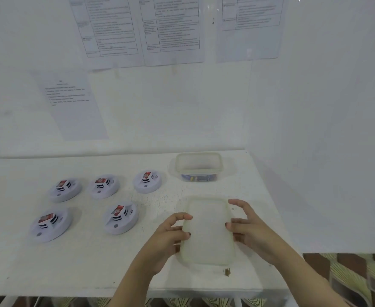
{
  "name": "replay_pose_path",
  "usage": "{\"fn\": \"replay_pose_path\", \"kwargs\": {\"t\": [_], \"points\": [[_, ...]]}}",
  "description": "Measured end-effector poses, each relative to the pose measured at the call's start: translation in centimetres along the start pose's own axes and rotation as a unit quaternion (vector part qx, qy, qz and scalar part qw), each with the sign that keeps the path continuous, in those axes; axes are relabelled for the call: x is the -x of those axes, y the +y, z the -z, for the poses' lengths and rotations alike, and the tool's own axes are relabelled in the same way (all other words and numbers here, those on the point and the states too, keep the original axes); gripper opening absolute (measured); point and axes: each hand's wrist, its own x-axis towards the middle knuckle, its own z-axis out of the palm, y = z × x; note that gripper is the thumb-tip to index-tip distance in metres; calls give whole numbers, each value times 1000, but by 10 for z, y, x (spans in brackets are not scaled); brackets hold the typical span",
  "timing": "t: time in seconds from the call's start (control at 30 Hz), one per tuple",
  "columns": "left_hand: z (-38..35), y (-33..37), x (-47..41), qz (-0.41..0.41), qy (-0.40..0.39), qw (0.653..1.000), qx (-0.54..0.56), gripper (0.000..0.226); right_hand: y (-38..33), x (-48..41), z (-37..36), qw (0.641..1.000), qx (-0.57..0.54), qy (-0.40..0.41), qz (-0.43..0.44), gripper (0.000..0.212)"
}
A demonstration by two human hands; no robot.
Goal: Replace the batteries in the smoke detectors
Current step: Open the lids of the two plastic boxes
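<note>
The white counter (93, 262) under my grip is flat, painted and scuffed. My left grip (171, 233) curls round one long edge of the lid (207, 229). My right grip (246, 227) pinches the opposite edge, forefinger lifted. The lid is a cloudy, thin, rounded rectangle of plastic that I judge light, bendy and slightly slick.

Beyond my right grip stands the open container (198, 161) of the same plastic, with loose batteries (198, 178) at its bottom.

Out past my left grip, well apart from it, sit five smoke detectors (120, 218), three far and two nearer. They are round, hard white discs with slotted raised centres. They are probably light and rigid, best taken by the rim.

Each carries what looks like a red-labelled block battery (118, 211), small enough to pinch by its sides.
</note>
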Motion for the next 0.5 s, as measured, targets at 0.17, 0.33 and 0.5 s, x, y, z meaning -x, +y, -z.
{"fn": "replay_pose_path", "kwargs": {"t": [0.17,0.33,0.5], "points": [[-1,-3,-4,30,-38,994,98,32,-3,-3,-6,997,-69,-36,-28,23],[2,-5,-7,41,-55,987,148,34,-3,-9,-5,992,-99,-52,-54,14],[6,-9,-9,41,-63,984,159,40,5,-16,2,991,-105,-69,-52,10]]}}
